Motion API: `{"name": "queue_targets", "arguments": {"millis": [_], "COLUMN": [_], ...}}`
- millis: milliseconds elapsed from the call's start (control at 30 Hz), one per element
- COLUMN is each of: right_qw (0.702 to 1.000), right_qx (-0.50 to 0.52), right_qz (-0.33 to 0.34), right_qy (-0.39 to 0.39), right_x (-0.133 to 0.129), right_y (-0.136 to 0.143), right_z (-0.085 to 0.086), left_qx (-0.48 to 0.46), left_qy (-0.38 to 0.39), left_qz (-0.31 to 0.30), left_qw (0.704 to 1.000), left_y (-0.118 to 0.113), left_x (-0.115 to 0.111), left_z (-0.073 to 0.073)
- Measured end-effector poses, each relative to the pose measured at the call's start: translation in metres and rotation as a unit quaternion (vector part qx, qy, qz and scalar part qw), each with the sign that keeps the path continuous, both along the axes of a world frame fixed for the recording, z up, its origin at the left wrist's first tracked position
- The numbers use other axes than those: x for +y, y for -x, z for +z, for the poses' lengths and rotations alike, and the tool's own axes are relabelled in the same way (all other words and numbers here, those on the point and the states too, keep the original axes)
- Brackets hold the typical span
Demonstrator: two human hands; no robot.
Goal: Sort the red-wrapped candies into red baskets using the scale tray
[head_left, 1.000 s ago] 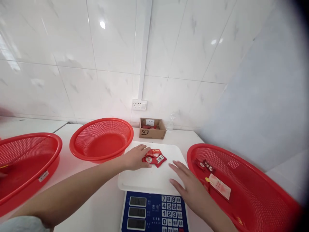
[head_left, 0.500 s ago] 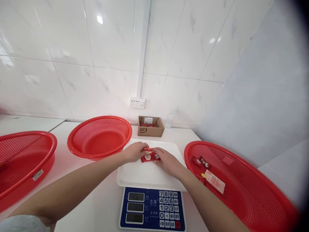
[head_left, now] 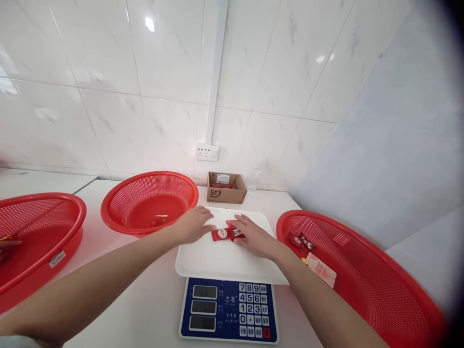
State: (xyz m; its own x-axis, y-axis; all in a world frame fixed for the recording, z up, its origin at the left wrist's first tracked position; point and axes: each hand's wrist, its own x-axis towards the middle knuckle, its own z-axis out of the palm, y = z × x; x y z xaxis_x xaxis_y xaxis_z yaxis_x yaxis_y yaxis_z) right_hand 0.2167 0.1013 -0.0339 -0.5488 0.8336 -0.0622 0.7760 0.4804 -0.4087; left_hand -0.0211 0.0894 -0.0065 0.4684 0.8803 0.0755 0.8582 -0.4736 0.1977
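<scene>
Centrally, red packets [head_left: 222, 234] on white tray [head_left: 217, 261]

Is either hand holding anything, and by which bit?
The right hand has the small shiny red packets by their right end, between thumb and fingers; the left hand holds nothing.

Small packing or weighing workspace, exact type unclear: blue-and-white digital scale [head_left: 229, 309], red perforated plastic baskets [head_left: 150, 203], brown cardboard shipping box [head_left: 227, 194], white table [head_left: 119, 290], marbled tile wall [head_left: 170, 121].
</scene>
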Motion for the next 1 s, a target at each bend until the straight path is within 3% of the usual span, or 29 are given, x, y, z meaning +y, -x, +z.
{"name": "queue_targets", "arguments": {"millis": [133, 300, 433, 600, 700, 800, 1000], "right_qw": [1.000, 0.999, 0.998, 0.997, 0.995, 0.993, 0.990], "right_qx": [0.005, 0.020, 0.018, 0.031, 0.047, 0.074, 0.128], "right_qz": [0.011, -0.018, -0.052, -0.076, -0.085, -0.088, -0.035], "right_qy": [-0.010, -0.018, -0.010, 0.001, 0.004, 0.001, -0.053], "right_x": [0.002, -0.010, -0.014, -0.009, -0.007, -0.008, -0.020], "right_y": [0.003, 0.000, -0.004, -0.006, -0.003, 0.005, 0.022], "right_z": [-0.001, 0.006, 0.008, 0.002, -0.002, -0.002, 0.009], "left_qx": [0.004, -0.024, -0.060, -0.091, -0.093, -0.107, -0.166], "left_qy": [0.018, 0.028, 0.048, 0.015, -0.004, 0.009, 0.120], "left_qz": [-0.033, -0.021, 0.033, 0.149, 0.189, 0.149, -0.027], "left_qw": [0.999, 0.999, 0.996, 0.985, 0.978, 0.983, 0.978], "left_y": [-0.040, -0.050, -0.034, 0.018, 0.039, 0.028, -0.034], "left_x": [-0.008, -0.011, -0.008, 0.009, 0.014, 0.006, -0.013], "left_z": [-0.014, -0.019, -0.009, 0.018, 0.025, 0.017, -0.007]}}
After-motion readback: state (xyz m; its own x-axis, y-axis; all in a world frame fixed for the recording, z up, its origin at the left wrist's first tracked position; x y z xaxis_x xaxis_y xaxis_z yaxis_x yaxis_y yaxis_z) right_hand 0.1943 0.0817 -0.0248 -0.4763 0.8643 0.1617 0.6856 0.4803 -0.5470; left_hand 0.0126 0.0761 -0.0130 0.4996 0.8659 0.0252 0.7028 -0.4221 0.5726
